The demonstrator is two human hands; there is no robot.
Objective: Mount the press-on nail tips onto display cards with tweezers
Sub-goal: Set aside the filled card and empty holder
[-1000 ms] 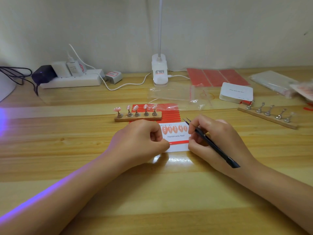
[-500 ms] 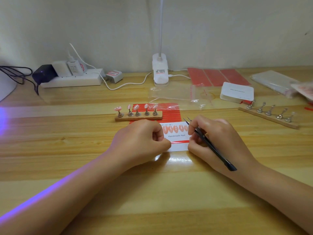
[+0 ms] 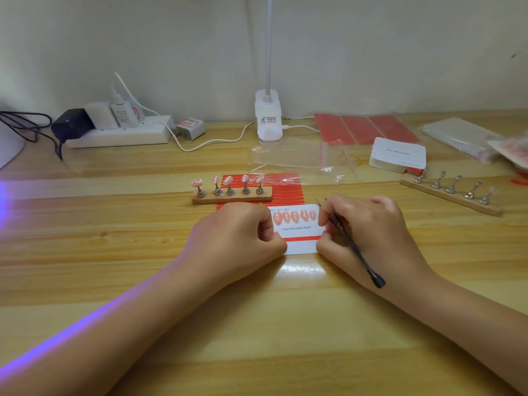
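Observation:
A white display card (image 3: 300,234) printed "Handmade Nail" lies on the wooden table with several pink nail tips (image 3: 294,216) in a row across its top and a red strip below the text. My left hand (image 3: 240,238), fingers curled, rests on the card's left edge and pinches at it. My right hand (image 3: 368,230) is at the card's right edge and holds black tweezers (image 3: 353,247), tips pointing up and away. Just behind the card, a wooden stand (image 3: 231,198) carries several more pink tips on metal pegs, over a red striped sheet (image 3: 283,190).
A second wooden stand with bare metal pegs (image 3: 451,194) lies at the right. Behind are a clear zip bag (image 3: 303,158), a white card stack (image 3: 398,154), red sheets (image 3: 365,128), a lamp base (image 3: 268,118), a power strip (image 3: 120,132) and cables.
Both hands stay at the card's edges; my right hand and the tweezers have shifted slightly. The card and stands have not moved.

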